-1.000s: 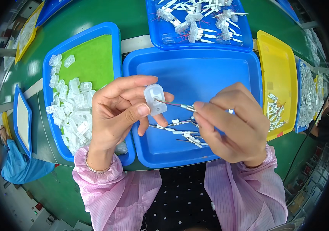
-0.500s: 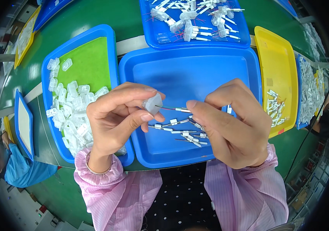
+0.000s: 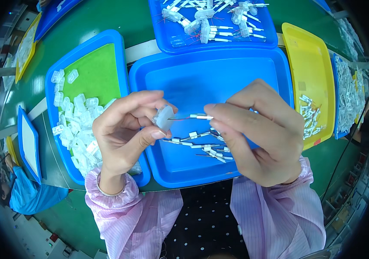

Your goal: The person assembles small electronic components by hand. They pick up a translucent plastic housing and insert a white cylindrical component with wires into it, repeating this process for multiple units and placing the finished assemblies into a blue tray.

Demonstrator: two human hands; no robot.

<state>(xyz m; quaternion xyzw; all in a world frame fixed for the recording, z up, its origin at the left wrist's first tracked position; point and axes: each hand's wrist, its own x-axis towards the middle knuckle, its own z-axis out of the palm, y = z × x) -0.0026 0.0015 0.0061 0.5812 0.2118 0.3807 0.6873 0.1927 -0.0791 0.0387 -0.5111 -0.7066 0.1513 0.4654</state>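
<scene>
Between the thumb and fingers of my left hand [image 3: 128, 129] is a small translucent plastic housing [image 3: 163, 118]. My right hand [image 3: 264, 134] pinches a thin white wired part [image 3: 201, 116] by its end. Thin wires run from that part to the housing's right face; whether their tips are inside it I cannot tell. Both hands hover over a blue tray [image 3: 184, 170], where several similar wired parts [image 3: 210, 152] lie loose beneath them.
At the left, a green-lined blue tray [image 3: 122, 56] holds many clear housings [image 3: 78, 125]. Behind, another blue tray [image 3: 180, 48] carries housings with wires. A yellow tray [image 3: 314, 73] with white wired parts stands at the right. Someone in blue [image 3: 35, 192] is at far left.
The housing in my left hand has turned slightly and shifted a little left. My right hand has moved slightly left and up with the wired part. The whole view has shifted a bit.
</scene>
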